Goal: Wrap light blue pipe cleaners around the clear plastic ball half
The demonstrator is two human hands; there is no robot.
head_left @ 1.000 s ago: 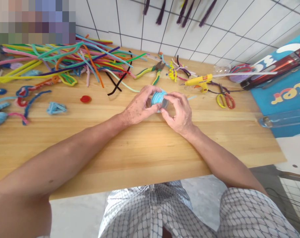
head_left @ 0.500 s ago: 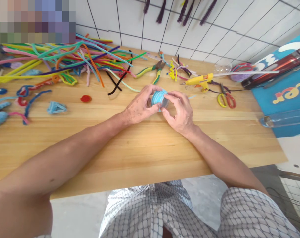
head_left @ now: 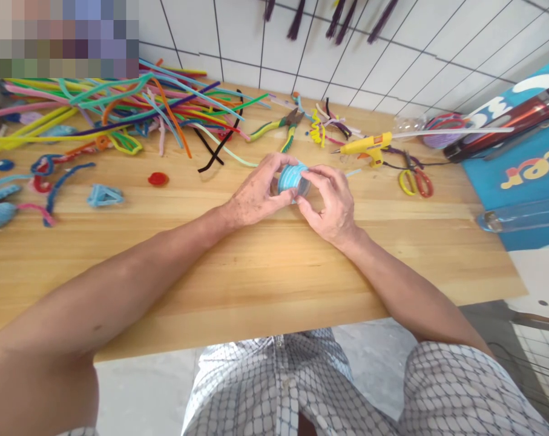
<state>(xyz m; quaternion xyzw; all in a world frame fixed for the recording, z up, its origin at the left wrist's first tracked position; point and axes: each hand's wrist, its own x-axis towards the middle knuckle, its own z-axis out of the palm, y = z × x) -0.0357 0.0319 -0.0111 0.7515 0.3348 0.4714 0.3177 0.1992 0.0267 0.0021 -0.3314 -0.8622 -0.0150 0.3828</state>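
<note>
Above the middle of the table, both hands hold a small round clear container wrapped in light-blue pipe cleaner [head_left: 291, 175]. My left hand [head_left: 256, 191] grips its left side, thumb below and fingers over the top. The fingertips and thumb of my right hand [head_left: 332, 203] close on the right side, by the clear rim. A short light-blue end [head_left: 353, 172] pokes out beyond the right hand. Fingers cover part of the container.
Colourful pipe cleaners [head_left: 165, 115] are heaped at the back left. Pliers [head_left: 283, 127], a yellow glue gun [head_left: 365, 148] and scissors [head_left: 414, 180] lie beyond the hands. A red cap [head_left: 158, 178] and a blue triangular piece [head_left: 105, 195] lie left. A clear bottle [head_left: 523, 217] lies right.
The hands keep the same grip on the wrapped container. The light-blue end beyond the right hand shows a little more; otherwise the view has shifted only slightly.
</note>
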